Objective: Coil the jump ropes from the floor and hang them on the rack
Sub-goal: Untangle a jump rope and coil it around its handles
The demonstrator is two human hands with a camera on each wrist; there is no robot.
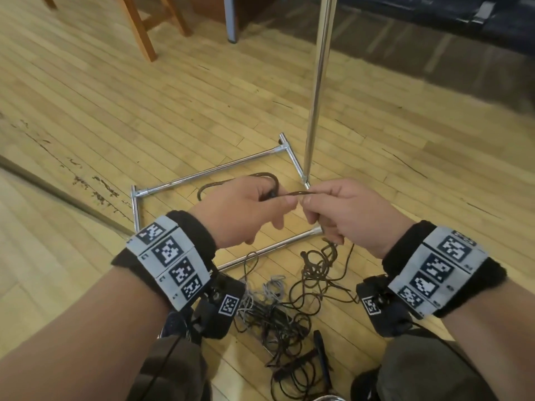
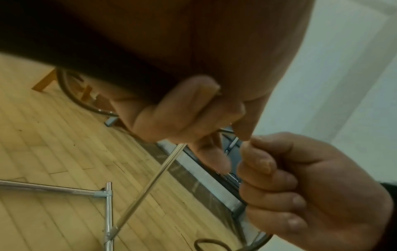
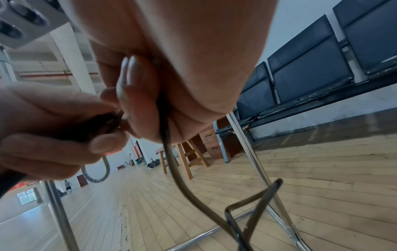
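- brown rope (image 1: 295, 193) stretched short between both hands, right over the rack's base, and that's where the action is.
- left hand (image 1: 243, 211) is pinching the rope, with a loop arching out past its knuckles; only the one loop shows, so the coil looks barely begun.
- right hand (image 1: 344, 212) has its fingers curled round the same rope, thumb tips of the two hands nearly touching, and the strand drops out of the fist towards the floor.
- risk one: that hanging strand runs straight down into the tangle (image 1: 289, 308) near the knees, dark and grey cords piled together. pull a fresh length and a knot could ride up and jam the coil, or drag a second rope along.
- risk two: the loop at the left hand is held by a pinch alone; a tug from the right could spring it open.
- risk three: the slack lies touching or just beside the near bar of the base (image 1: 208, 170); i can't tell which. it could snag under the bar.
- the pole (image 1: 318, 82) rises just beyond the hands; its hooks are out of the head view, so the hang comes much later, i'd say.
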